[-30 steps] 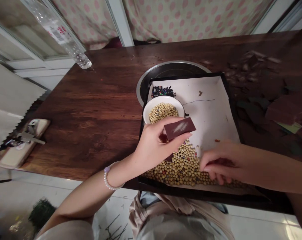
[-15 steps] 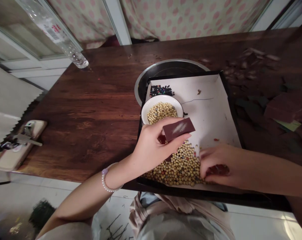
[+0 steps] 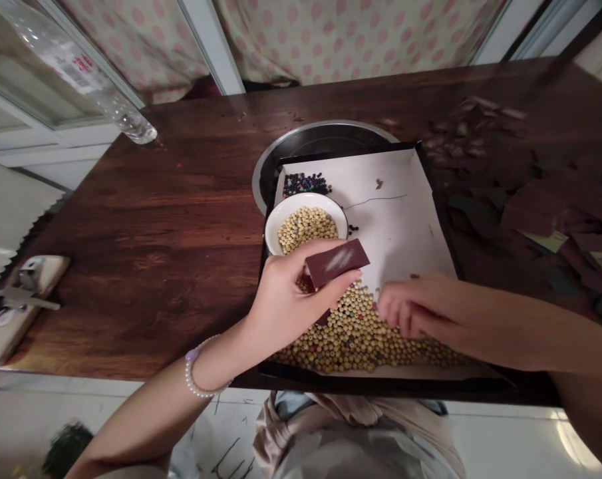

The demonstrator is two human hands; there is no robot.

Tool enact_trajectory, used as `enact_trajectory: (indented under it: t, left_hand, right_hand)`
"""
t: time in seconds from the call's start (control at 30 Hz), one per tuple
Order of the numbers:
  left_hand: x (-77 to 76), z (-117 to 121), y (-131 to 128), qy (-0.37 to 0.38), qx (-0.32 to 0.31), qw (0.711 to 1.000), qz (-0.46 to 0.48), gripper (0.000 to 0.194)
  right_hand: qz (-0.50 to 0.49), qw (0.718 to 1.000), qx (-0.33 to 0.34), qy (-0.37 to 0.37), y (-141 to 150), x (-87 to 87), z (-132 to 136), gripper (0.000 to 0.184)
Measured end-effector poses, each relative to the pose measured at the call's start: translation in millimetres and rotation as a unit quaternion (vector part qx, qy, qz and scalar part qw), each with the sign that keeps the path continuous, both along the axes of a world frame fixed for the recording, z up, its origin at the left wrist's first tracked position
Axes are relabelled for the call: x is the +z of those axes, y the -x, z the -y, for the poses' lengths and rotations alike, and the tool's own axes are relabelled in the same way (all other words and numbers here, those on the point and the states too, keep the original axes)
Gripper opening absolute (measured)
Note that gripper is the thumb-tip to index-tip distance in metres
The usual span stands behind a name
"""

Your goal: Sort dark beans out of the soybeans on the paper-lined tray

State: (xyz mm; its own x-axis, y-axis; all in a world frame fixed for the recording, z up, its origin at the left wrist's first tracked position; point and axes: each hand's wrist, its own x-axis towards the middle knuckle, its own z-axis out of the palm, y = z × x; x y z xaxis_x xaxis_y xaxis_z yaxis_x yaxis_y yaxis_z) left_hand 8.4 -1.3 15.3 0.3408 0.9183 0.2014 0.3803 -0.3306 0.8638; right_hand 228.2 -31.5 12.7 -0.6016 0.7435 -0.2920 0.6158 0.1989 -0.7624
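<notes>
My left hand (image 3: 291, 293) grips a folded piece of dark maroon sandpaper (image 3: 338, 261) with a pale scuffed patch on its face. It is held above a heap of tan wooden beads (image 3: 350, 332) in a shallow black-edged tray (image 3: 395, 226) with a white inside. Over the right part of the heap, my right hand (image 3: 415, 309) is closed with its fingers curled, slightly blurred; what they hold, if anything, is hidden. Just beyond my left hand, a white bowl (image 3: 272, 226) of similar pale beads (image 3: 305, 225) stands in the tray.
Small black beads (image 3: 305, 183) lie in the tray's far left corner, near a thin dark thread (image 3: 375, 199). The tray overlaps a round dark pan (image 3: 325, 136). Sandpaper scraps (image 3: 545, 206) cover the table's right side. A plastic bottle (image 3: 96, 83) and a clamp-like metal tool (image 3: 26, 289) are leftward.
My right hand has lifted slightly from the bead heap and its fingers have curled differently. My left hand keeps its hold on the sandpaper. The whole view has shifted a little.
</notes>
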Motion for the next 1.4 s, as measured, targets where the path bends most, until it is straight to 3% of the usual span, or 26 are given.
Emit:
enact_trajectory:
  t: [0.1,0.2,0.27,0.4,0.7,1.1,1.23,1.4]
  left_hand:
    - [0.9,0.6,-0.3,-0.001,0.004,1.0,0.005,0.025]
    - [1.1,0.0,-0.2,-0.007,0.001,1.0,-0.004,0.026]
    - [1.0,-0.6,-0.3,-0.009,0.001,1.0,-0.008,0.026]
    - [1.1,-1.4,-1.0,-0.021,0.011,1.0,-0.009,0.026]
    - [1.8,-1.9,-0.9,-0.037,0.01,0.999,-0.02,0.025]
    - [2.8,-1.4,-1.1,-0.033,0.005,0.999,-0.026,0.026]
    - [1.2,-1.9,-0.6,-0.052,0.003,0.998,-0.044,0.027]
    - [-3.8,0.0,1.8,-0.173,-0.037,0.979,-0.1,0.028]
  right_hand:
    - [-0.077,0.993,0.019,0.083,1.4,14.7,-4.6,0.024]
    - [-0.058,0.994,-0.09,0.004,-5.7,16.6,-13.6,0.02]
    - [-0.002,0.992,-0.115,-0.052,-9.7,11.9,-17.1,0.019]
    - [0.036,0.997,-0.034,-0.055,-6.3,1.3,-14.5,0.019]
    - [-0.007,0.996,0.042,-0.073,9.8,-7.9,-8.2,0.012]
    - [0.051,0.991,0.071,-0.104,18.0,-7.6,-4.2,0.016]
    - [-0.056,0.992,0.045,-0.103,14.2,3.7,-5.3,0.019]
    - [-0.256,0.945,-0.113,-0.168,16.2,13.6,-3.2,0.027]
